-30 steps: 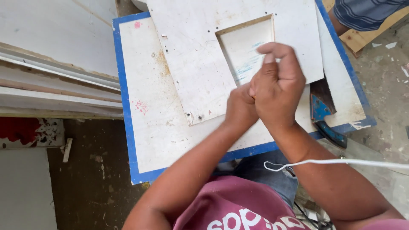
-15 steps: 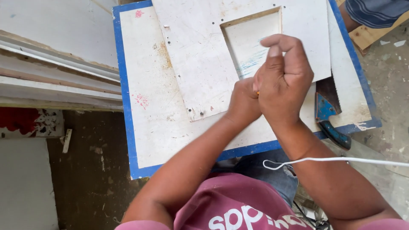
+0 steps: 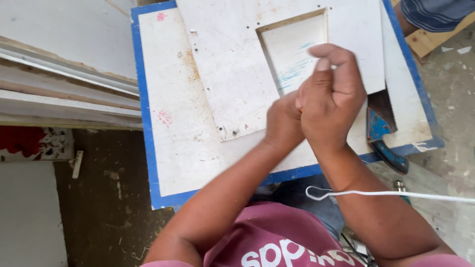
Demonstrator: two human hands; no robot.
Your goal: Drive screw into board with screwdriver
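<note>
My left hand (image 3: 283, 123) is a closed fist, pressed against the heel of my right hand (image 3: 332, 96). The right hand's fingers are curled, with thumb and forefinger pinched together at the top. A sliver of something orange (image 3: 300, 110) shows where the two hands meet; I cannot tell what it is or which hand has it. Both hands hover over a white panel (image 3: 227, 64) with a rectangular cutout (image 3: 292, 54), which lies on a larger white board with a blue edge (image 3: 148, 128).
A hand saw with a blue handle (image 3: 383, 136) lies at the board's right, its blade partly under the panel. A white cord (image 3: 396, 194) crosses my right forearm. Long white boards (image 3: 64, 94) are stacked at the left. Another person's striped clothing (image 3: 435, 12) shows top right.
My joined hands have stayed together and drifted slightly right over the cutout. The right hand's pinched fingers have lifted a little. The view has shifted slightly.
</note>
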